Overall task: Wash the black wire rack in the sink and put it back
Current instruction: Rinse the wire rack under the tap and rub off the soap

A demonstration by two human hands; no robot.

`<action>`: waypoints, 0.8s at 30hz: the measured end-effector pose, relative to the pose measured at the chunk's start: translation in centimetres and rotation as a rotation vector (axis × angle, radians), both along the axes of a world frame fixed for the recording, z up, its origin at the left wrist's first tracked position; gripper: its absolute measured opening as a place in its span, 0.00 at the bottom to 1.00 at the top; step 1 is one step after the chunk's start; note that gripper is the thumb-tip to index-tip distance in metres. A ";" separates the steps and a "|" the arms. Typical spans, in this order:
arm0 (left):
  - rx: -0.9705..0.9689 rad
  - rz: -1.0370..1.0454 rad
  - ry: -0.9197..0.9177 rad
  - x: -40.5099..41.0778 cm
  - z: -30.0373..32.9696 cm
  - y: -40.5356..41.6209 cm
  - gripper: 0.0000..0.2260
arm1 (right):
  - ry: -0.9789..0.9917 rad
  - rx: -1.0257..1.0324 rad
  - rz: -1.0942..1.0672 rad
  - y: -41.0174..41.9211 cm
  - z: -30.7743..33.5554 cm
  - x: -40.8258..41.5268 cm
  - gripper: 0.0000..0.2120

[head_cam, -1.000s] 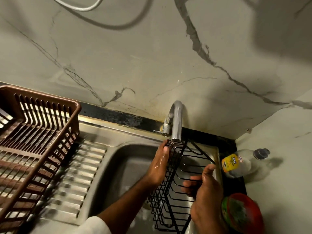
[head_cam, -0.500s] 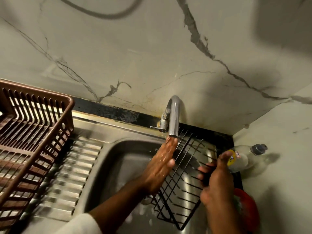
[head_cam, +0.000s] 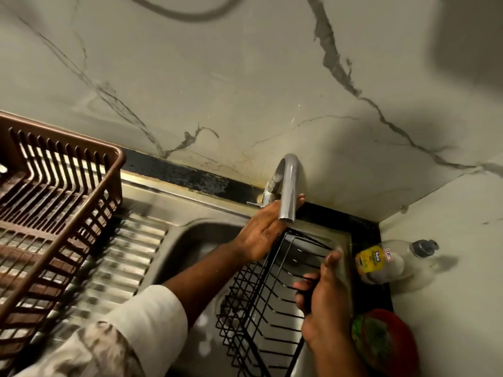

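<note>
The black wire rack (head_cam: 261,303) stands tilted on its side inside the steel sink (head_cam: 190,240), under the curved metal tap (head_cam: 288,191). My right hand (head_cam: 324,303) grips the rack's right edge, fingers curled round the wires and thumb raised. My left hand (head_cam: 266,229) reaches up behind the tap spout with straight fingers, its fingertips showing past the spout near the tap's lever. Whether it touches the lever is hidden by the spout.
A brown plastic dish basket (head_cam: 54,213) sits on the ribbed drainboard (head_cam: 119,268) at the left. A clear soap bottle with a yellow label (head_cam: 386,262) lies on the counter at the right, and a red bowl (head_cam: 386,344) sits below it. Marble wall behind.
My left hand has left the rack's top edge and risen behind the tap spout. My right hand has turned the rack and brought it lower in the sink.
</note>
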State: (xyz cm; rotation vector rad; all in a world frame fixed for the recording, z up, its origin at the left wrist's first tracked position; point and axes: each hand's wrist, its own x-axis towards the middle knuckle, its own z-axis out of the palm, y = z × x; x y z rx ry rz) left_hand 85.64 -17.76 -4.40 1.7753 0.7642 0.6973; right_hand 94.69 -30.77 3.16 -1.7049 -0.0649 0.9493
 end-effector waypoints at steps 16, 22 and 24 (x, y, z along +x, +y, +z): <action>-0.149 0.050 -0.125 -2.5 2.4 -1.4 0.23 | -0.021 -0.068 0.242 0.8 -1.7 -3.0 0.34; -0.533 0.082 -0.156 -2.4 2.1 -1.3 0.21 | -0.111 0.010 0.326 2.1 -0.2 -2.4 0.28; -0.521 0.054 -0.161 -3.0 1.7 -3.4 0.20 | -0.088 -0.010 0.246 2.9 -0.4 -1.5 0.28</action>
